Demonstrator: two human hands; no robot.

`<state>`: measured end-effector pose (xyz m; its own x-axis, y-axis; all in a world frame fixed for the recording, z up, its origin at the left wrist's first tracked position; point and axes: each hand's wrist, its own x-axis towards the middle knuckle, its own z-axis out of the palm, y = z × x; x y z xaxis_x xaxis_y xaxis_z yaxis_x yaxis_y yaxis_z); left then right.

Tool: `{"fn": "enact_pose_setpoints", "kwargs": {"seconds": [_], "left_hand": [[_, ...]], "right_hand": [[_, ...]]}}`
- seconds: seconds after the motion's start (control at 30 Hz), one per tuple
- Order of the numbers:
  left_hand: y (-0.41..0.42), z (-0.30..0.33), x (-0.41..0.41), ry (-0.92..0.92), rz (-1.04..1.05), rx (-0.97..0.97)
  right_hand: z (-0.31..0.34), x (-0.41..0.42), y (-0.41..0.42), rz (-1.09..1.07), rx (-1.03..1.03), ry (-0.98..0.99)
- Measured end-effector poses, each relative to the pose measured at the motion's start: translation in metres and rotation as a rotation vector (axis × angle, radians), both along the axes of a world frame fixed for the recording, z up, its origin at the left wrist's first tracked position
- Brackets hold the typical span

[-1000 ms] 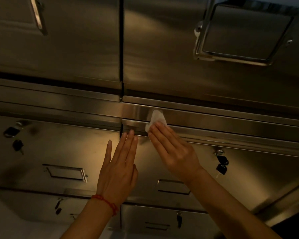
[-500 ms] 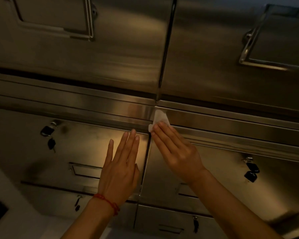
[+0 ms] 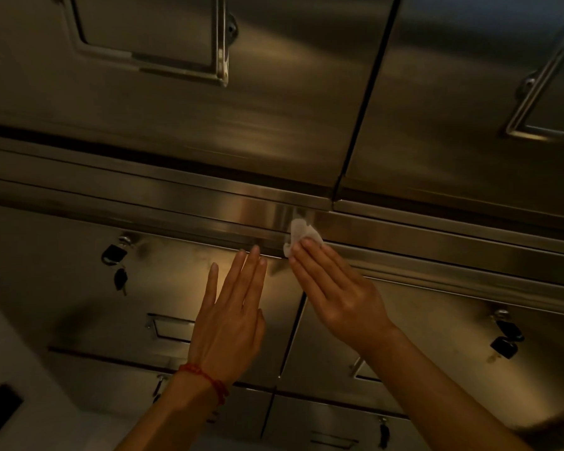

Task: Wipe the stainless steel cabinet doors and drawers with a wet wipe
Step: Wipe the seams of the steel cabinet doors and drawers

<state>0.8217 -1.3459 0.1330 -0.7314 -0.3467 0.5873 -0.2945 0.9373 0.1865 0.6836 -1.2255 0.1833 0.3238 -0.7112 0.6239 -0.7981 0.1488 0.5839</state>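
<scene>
Right hand (image 3: pixel 336 294) flat, pressing wet wipe (image 3: pixel 302 234) against steel rail (image 3: pixel 437 237).

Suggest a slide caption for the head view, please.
Right hand presses wet wipe onto steel cabinet ledge; left hand open.

A dim storage or commercial kitchen space: stainless steel cabinet doors (image 3: pixel 274 118) above keyed lockable drawers (image 3: pixel 163 281).

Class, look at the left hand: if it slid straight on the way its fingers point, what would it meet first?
The left hand points up the drawer front. It would probably first meet the horizontal steel rail just beyond its fingertips, slightly left of the wet wipe under the right hand. Depth is hard to judge.
</scene>
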Motion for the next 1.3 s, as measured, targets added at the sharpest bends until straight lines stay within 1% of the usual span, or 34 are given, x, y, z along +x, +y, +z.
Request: {"fn": "enact_pose_setpoints", "kwargs": {"seconds": [0.17, 0.47, 0.6, 0.87, 1.13, 1.3], "left_hand": [[-0.002, 0.001, 0.000, -0.006, -0.005, 0.006], [-0.004, 0.001, -0.001, 0.014, -0.003, -0.009], [-0.004, 0.000, -0.002, 0.009, 0.020, -0.057], [-0.015, 0.002, 0.005, 0.015, 0.085, -0.065], [-0.034, -0.001, 0.010, 0.016, 0.014, -0.124], [-0.049, -0.001, 0.018, 0.003, -0.006, -0.107]], "right_hand": [[-0.002, 0.002, -0.002, -0.024, 0.022, 0.000], [-0.001, 0.001, -0.004, 0.006, -0.016, -0.012], [-0.002, 0.001, -0.004, 0.019, -0.024, -0.026], [-0.003, 0.000, -0.008, 0.017, -0.007, -0.027], [-0.003, 0.008, -0.014, -0.029, 0.007, -0.023], [-0.002, 0.017, -0.023, -0.030, -0.018, -0.030]]}}
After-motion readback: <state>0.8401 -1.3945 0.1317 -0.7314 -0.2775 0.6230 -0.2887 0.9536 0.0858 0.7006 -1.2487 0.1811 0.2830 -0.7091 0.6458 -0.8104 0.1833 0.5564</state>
